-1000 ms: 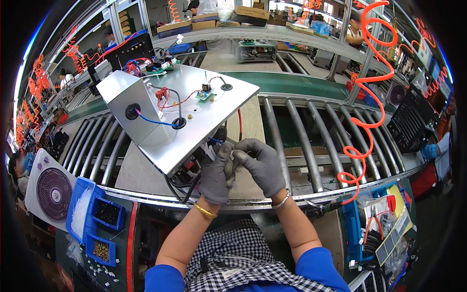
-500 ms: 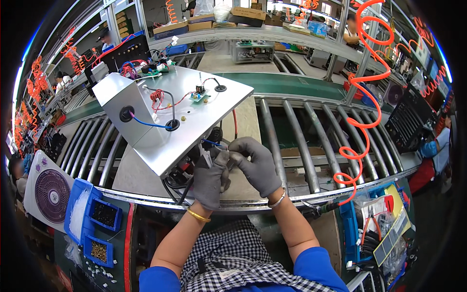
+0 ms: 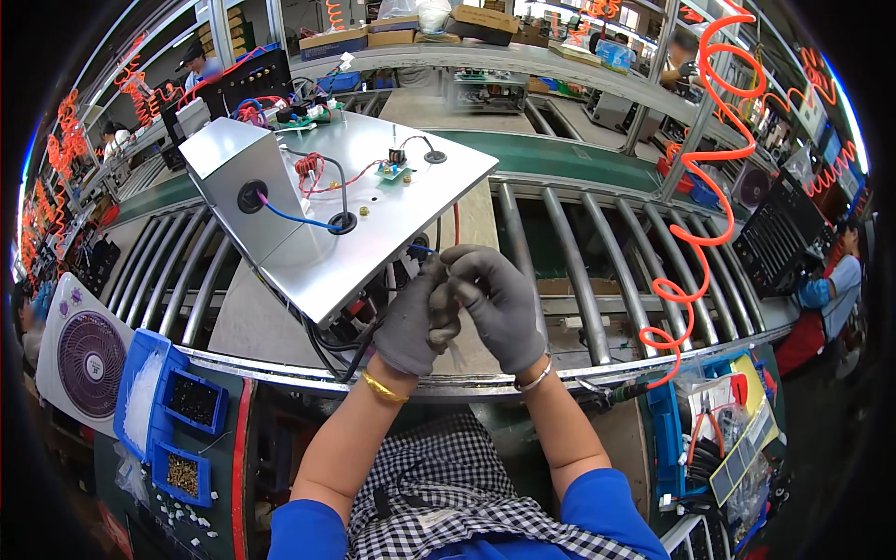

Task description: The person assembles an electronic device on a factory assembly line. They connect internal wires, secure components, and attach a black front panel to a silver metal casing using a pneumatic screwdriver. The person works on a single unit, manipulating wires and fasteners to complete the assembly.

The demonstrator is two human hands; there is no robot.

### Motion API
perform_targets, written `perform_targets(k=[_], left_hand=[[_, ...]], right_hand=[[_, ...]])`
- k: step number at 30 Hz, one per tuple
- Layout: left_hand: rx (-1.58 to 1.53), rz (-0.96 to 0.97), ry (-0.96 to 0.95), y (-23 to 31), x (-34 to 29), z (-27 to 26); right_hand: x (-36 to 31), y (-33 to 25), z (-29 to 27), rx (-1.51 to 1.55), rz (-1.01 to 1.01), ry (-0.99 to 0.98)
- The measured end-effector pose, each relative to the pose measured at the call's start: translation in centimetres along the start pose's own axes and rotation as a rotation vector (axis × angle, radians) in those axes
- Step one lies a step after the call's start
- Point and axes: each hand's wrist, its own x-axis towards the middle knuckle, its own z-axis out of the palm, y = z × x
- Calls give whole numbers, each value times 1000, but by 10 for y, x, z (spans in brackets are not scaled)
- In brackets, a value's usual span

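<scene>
My left hand [image 3: 411, 317] and my right hand [image 3: 499, 310], both in grey gloves, meet just past the near corner of a sheet-metal chassis [image 3: 322, 271]. Their fingers are closed and pinched together. A blue wire [image 3: 420, 248] runs from under the chassis to the fingertips; what the fingers hold there is hidden. Something thin and pale shows faintly below them. On top of the chassis are a small green circuit board [image 3: 394, 172], a red-wound coil [image 3: 308, 166] and a blue lead [image 3: 297, 221] passing into a black grommet [image 3: 343, 223]. Black cables [image 3: 347, 347] hang beneath its near edge.
The chassis rests on a board [image 3: 252, 322] over a roller conveyor [image 3: 583, 271]. Right of my hands hangs an orange coiled air hose [image 3: 691, 243]. Blue parts bins [image 3: 191, 406] and a fan [image 3: 91, 366] stand left; a blue tool tray [image 3: 665, 439] with pliers [image 3: 707, 425] lies right.
Both hands have shifted slightly and drawn closer together, fingers still pinched. The white piece that showed by the left hand is now out of sight. The chassis appears slightly shifted in view.
</scene>
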Motion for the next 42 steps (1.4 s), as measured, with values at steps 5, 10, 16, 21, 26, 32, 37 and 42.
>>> perform_targets(k=[5, 10, 16, 21, 26, 32, 37, 42], left_hand=[[153, 120, 118, -14, 15, -7], [344, 390, 282, -27, 32, -11], [445, 546, 311, -35, 50, -21], [664, 344, 218, -24, 17, -22], [1166, 148, -57, -41, -36, -61], [1163, -184, -19, -23, -74, -71], [1059, -111, 18, -17, -84, -88], [1071, -47, 193, -3, -89, -91]], right_hand=[[5, -7, 3, 380, 453, 89], [-5, -1, 4, 700, 535, 43], [-16, -7, 5, 656, 565, 36], [-26, -5, 8, 484, 479, 66], [-60, 10, -4, 211, 422, -56], [-71, 12, 12, -39, 474, -354], [-70, 17, 25, -146, 338, -387], [-73, 26, 23, -111, 430, -162]])
